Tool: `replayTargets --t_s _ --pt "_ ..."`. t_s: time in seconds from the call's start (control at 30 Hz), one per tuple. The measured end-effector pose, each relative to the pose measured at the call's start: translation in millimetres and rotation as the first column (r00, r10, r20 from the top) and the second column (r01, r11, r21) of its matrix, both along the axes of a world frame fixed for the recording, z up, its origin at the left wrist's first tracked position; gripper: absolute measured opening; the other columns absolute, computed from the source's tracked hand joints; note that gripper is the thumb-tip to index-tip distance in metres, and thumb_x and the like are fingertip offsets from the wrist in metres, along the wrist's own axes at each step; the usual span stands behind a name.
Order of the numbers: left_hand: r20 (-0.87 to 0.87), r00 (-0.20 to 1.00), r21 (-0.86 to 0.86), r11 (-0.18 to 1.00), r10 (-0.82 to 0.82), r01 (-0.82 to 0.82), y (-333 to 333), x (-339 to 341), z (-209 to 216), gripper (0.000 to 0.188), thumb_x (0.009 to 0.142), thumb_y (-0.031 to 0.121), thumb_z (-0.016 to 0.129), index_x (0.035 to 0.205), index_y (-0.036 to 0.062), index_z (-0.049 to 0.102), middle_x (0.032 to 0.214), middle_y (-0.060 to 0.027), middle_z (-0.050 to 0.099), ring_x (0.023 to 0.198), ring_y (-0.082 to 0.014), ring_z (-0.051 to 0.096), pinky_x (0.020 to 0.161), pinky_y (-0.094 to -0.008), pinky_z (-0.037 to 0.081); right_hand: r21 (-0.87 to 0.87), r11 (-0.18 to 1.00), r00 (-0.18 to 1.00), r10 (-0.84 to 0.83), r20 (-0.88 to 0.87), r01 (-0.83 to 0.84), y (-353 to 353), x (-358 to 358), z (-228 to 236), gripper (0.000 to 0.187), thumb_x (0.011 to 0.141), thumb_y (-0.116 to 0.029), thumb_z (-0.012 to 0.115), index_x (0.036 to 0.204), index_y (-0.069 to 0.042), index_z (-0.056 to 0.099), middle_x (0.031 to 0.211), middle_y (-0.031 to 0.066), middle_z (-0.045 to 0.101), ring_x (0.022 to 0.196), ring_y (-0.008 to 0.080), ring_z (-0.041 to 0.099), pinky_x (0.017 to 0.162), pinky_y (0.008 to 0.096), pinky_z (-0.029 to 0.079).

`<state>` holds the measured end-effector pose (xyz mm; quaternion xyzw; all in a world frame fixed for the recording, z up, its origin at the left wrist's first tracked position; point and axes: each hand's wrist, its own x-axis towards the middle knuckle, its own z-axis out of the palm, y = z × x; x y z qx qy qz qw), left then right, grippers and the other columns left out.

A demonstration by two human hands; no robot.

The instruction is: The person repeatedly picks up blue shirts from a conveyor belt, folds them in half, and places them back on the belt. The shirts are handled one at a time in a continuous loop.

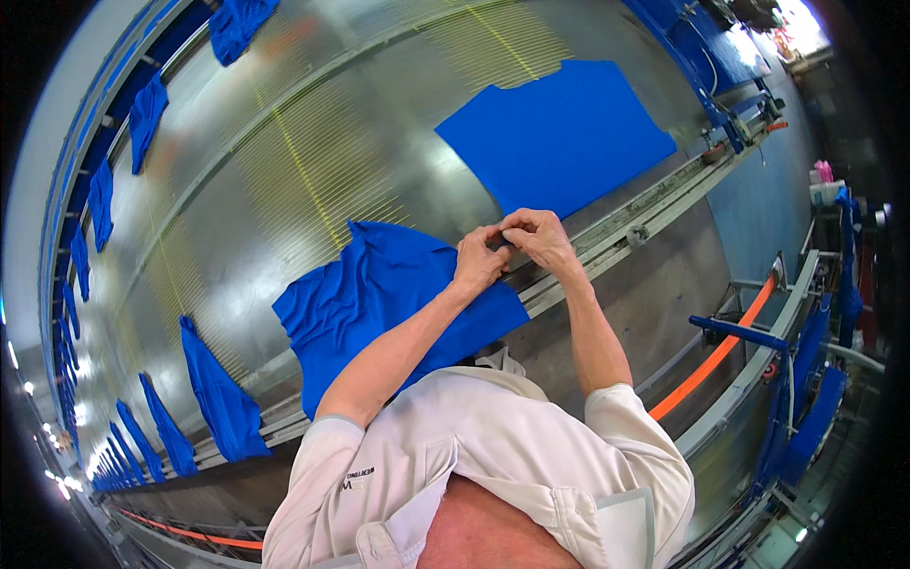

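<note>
My left hand [482, 259] and my right hand [540, 240] meet above the near edge of a long metal table [365, 128]. The fingers of both are closed in a pinch, tips together. Whatever they hold, if anything, is too small or hidden to make out. Under and beside my left forearm lies a rumpled blue fabric piece [379, 284], creased at its far left and hanging over the near edge. Beyond my right hand another blue fabric piece [569, 133], cut like a shirt body, is spread flat and smooth.
Yellow line grids [299, 171] mark the tabletop. More blue pieces [216, 394] lie in a row along the near edge to the left, others [147, 119] along the far edge. A metal rail [645, 223] runs along the near side. At right stands a blue machine frame [806, 417] with an orange strip [716, 356].
</note>
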<state>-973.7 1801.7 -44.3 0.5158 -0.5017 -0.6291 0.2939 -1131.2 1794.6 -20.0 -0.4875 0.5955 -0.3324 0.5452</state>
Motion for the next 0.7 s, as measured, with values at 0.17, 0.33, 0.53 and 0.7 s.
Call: replayTargets --t_s 0.17,0.33,0.53,0.7 --pt "0.167 0.986 -0.018 1.000 -0.013 0.016 -7.5 -4.8 5.8 0.016 0.082 0.010 0.064 0.088 -0.0041 0.063 0.066 -0.0096 0.063 0.052 -0.0138 0.063 0.044 -0.0266 0.049 0.071 0.997 0.999 0.036 0.018 -0.037 -7.4 -2.8 13.5 0.015 0.079 -0.010 0.066 0.090 0.000 0.069 0.070 0.0013 0.063 0.064 0.0075 0.055 0.057 0.0255 0.044" --pt "-0.025 0.998 0.269 0.962 0.062 -0.053 9.4 -7.6 10.5 0.018 0.088 0.013 0.063 0.078 0.0009 0.054 0.065 -0.0078 0.061 0.053 -0.0159 0.065 0.042 -0.0246 0.049 -0.006 0.988 0.988 -0.155 0.022 0.155 -6.9 -23.7 7.4 0.014 0.084 -0.012 0.067 0.093 -0.002 0.070 0.071 -0.0014 0.061 0.061 0.0054 0.052 0.054 0.0221 0.044" --pt "-0.047 0.991 0.359 0.928 0.124 -0.100 17.1 -2.5 0.2 0.018 0.090 0.012 0.062 0.081 0.0007 0.052 0.066 -0.0081 0.061 0.056 -0.0184 0.067 0.040 -0.0254 0.050 -0.197 0.933 0.900 -0.347 -0.262 0.302 10.8 -55.6 -6.6 0.015 0.083 -0.011 0.065 0.094 -0.001 0.070 0.075 0.0046 0.066 0.065 0.0144 0.060 0.061 0.0292 0.049" --pt "0.022 0.987 0.350 0.923 0.162 -0.159 18.9 -6.0 1.9 0.016 0.090 0.011 0.061 0.088 -0.0041 0.056 0.073 -0.0116 0.065 0.057 -0.0204 0.068 0.042 -0.0271 0.053 -0.407 0.863 0.653 -0.125 -0.747 -0.300 41.7 -13.0 -9.3 0.043 0.090 -0.025 0.061 0.126 -0.002 0.055 0.134 0.0172 0.051 0.125 0.0375 0.045 0.102 0.0474 0.037"
